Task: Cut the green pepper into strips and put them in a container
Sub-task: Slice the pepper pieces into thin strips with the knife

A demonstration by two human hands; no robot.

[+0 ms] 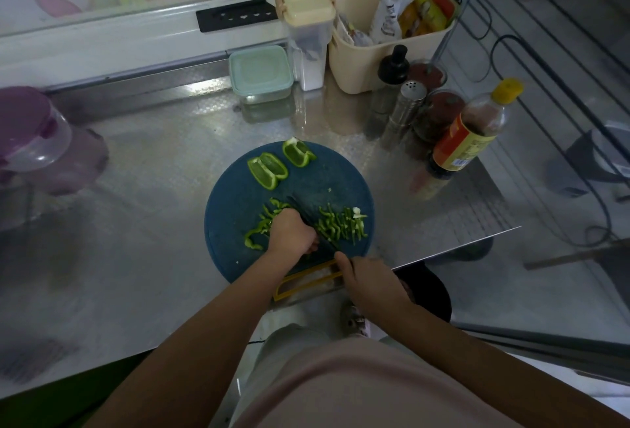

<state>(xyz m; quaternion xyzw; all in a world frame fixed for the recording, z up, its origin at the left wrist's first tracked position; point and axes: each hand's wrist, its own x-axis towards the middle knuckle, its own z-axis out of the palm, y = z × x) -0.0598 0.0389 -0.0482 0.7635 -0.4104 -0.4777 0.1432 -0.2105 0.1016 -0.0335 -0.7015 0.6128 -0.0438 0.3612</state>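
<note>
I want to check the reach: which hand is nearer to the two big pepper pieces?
Left. The left hand lies mid-board, just below the pepper pieces; the right hand is at the board's near edge, farther away.

Bare counter (143, 189) lies open across the left and lower left of the frame, bounded only by the purple appliance (37, 141) at the far left edge. The upper right is crowded: bottles (474, 141), shaker (405, 110) and beige bin (375, 52) stand close together. Behind the round board (238, 196), a lidded container (260, 75) stands at upper centre, with open counter between them.
</note>
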